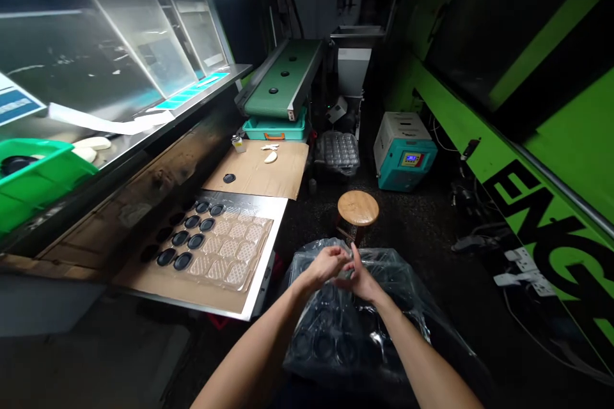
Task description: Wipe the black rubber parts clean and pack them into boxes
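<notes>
The left-hand fingers (pixel 327 263) are curled and close against the right-hand fingers (pixel 355 262), which are partly raised and bent. Where the two meet, a hazy glint obscures the contact; whether either hand pinches film cannot be told. The left forearm (pixel 273 323) and right forearm (pixel 410 348) are cut off by the lower edge.

Directly beneath the hands and toward 6 o'clock lies a clear plastic bag (pixel 400 284). Dark round parts (pixel 323 346) show inside it; reflections and folds blur their outlines, their number cannot be established, and the bag's near end fades into darkness.

Between 12 and 1 o'clock stands a wooden stool (pixel 358 207), its legs mostly in shadow. At 1 o'clock, a turquoise unit (pixel 405 150) carries a lit display, too small to read.

Between 9 and 10 o'clock, a clear tray (pixel 237 249) rests on the counter (pixel 275 209). Eight black discs (pixel 183 261) are distinct in it; others farther left sink into shadow.

At 11 o'clock, a green conveyor (pixel 288 80) bears three dark pieces (pixel 273 91). Between 2 and 3 o'clock, the lettering (pixel 542 204) on a green machine (pixel 499 140) is cut off by the right edge.
</notes>
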A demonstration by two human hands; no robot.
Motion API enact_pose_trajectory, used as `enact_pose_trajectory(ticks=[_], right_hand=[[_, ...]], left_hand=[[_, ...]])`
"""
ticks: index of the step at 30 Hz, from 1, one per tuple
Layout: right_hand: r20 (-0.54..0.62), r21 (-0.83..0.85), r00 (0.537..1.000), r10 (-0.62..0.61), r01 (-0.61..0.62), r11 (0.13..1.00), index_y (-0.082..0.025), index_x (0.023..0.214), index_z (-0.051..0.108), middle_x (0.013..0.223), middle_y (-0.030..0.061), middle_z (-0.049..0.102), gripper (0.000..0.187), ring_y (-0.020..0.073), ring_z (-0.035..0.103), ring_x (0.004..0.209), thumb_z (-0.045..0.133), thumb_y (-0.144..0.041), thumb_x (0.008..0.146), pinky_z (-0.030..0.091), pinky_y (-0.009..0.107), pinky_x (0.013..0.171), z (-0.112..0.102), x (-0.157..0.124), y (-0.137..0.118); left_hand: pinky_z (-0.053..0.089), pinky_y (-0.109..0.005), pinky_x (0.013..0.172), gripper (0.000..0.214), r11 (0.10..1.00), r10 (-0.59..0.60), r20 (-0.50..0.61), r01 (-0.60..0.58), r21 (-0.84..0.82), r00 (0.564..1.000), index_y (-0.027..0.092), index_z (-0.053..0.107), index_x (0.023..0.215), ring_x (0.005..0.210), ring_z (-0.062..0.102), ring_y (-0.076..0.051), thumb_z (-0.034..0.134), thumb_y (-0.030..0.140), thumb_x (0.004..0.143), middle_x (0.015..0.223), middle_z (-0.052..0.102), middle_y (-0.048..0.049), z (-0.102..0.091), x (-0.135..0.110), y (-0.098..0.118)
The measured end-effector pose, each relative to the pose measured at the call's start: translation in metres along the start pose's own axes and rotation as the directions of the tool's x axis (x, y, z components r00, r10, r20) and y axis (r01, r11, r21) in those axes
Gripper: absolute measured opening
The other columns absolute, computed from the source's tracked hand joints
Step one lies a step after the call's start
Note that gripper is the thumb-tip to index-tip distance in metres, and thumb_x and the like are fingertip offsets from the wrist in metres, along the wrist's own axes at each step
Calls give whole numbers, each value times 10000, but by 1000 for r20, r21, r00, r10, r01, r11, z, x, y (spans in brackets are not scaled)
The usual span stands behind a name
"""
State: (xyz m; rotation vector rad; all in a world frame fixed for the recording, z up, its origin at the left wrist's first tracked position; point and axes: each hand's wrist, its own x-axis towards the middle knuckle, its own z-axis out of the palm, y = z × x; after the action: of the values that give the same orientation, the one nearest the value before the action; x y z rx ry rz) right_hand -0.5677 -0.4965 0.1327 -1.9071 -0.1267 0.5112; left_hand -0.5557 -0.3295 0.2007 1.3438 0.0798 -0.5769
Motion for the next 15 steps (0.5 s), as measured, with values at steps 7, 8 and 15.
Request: enact_pose_trajectory(ticks=[7, 8, 15], right_hand=[[108, -399, 994, -19, 61, 915, -149, 756, 729, 600, 5, 570, 345, 164, 552, 646, 609, -460, 845, 381, 251, 646, 22, 22, -26], [75, -411, 997, -28, 57, 910, -152, 711, 714, 612, 12, 589, 365, 166, 560, 658, 582, -455, 865, 377, 252, 647, 21, 22, -29], [-96, -500, 992, -86, 27, 866, -185, 916, 742, 939, 73, 724, 226, 228, 649, 902, 571, -320, 857, 446, 325, 849, 32, 22, -55]], left_hand=[[467, -368, 986, 523, 918, 127, -39, -103, 383, 991, 196, 663, 1216, 1168, 582, -279, 743, 453, 767, 1260, 632, -118, -90, -61, -3], [387, -420, 1105, 718, 861, 215, -155, -113, 496, 964, 213, 555, 1364, 1356, 437, -305, 764, 502, 741, 1440, 501, -133, -103, -62, -14], [98, -594, 1214, 998, 674, 340, -78, -185, 715, 937, 131, 385, 1496, 1489, 173, -388, 741, 569, 672, 1567, 314, -196, -77, 17, -101]])
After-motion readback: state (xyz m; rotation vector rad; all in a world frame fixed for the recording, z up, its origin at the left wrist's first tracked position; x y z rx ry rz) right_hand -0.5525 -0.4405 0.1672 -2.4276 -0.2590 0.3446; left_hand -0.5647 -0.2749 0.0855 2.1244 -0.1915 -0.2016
